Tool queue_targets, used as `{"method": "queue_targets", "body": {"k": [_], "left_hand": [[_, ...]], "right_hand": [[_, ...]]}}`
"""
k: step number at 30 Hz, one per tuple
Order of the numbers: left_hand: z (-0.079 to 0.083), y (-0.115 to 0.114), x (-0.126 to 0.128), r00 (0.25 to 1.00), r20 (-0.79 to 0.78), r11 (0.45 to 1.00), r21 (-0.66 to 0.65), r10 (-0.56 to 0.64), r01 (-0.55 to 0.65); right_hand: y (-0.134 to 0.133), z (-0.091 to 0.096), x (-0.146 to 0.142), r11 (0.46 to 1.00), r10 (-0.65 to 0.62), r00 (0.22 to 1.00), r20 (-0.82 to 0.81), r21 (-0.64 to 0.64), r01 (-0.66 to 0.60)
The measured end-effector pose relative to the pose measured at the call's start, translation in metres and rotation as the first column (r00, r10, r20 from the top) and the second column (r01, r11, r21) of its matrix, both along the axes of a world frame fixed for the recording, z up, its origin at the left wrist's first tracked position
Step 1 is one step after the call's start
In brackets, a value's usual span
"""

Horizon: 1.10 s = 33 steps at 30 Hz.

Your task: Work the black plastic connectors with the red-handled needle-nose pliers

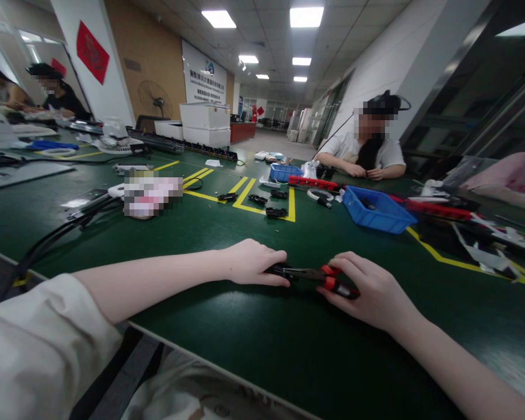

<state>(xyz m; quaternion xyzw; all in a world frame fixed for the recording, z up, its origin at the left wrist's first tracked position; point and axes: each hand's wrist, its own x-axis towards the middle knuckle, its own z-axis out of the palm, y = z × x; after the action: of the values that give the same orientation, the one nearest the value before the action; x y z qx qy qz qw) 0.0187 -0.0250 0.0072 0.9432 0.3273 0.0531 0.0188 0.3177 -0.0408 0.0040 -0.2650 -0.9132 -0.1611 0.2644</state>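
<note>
My left hand [254, 263] is closed on a small black part [279, 269], which is mostly covered by the fingers. My right hand [367, 286] grips needle-nose pliers [330, 281] by their red and black handles. The metal jaws point left and meet the black part just beyond my left fingertips; whether they clamp it I cannot tell. Beyond my hands several similar black parts [276, 212] lie on the green table [210, 233], in and near an area marked with yellow tape [292, 201].
A blue bin [376, 213] with a dark item inside stands to the right, a smaller blue bin [285, 172] farther back. Black cables [56, 236] and a pink and white item [151, 198] lie at left. Across the table sits a co-worker [367, 146].
</note>
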Motion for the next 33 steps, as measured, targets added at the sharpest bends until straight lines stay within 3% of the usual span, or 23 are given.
{"method": "queue_targets", "body": {"k": [7, 23, 33], "left_hand": [[0.0008, 0.0001, 0.0003, 1.000, -0.024, 1.000, 0.002, 0.011, -0.011], [0.0006, -0.0004, -0.0004, 1.000, -0.007, 1.000, -0.018, 0.017, -0.017], [0.0012, 0.0000, -0.0007, 1.000, -0.002, 1.000, -0.022, 0.013, -0.013]], "right_hand": [[-0.0022, -0.0018, -0.0058, 0.999, -0.003, 1.000, -0.015, -0.039, 0.002], [0.0008, -0.0022, -0.0010, 0.977, -0.023, 0.999, 0.047, 0.214, 0.012], [0.0015, -0.0021, 0.0031, 0.978, -0.077, 0.997, 0.012, 0.195, 0.073]]}}
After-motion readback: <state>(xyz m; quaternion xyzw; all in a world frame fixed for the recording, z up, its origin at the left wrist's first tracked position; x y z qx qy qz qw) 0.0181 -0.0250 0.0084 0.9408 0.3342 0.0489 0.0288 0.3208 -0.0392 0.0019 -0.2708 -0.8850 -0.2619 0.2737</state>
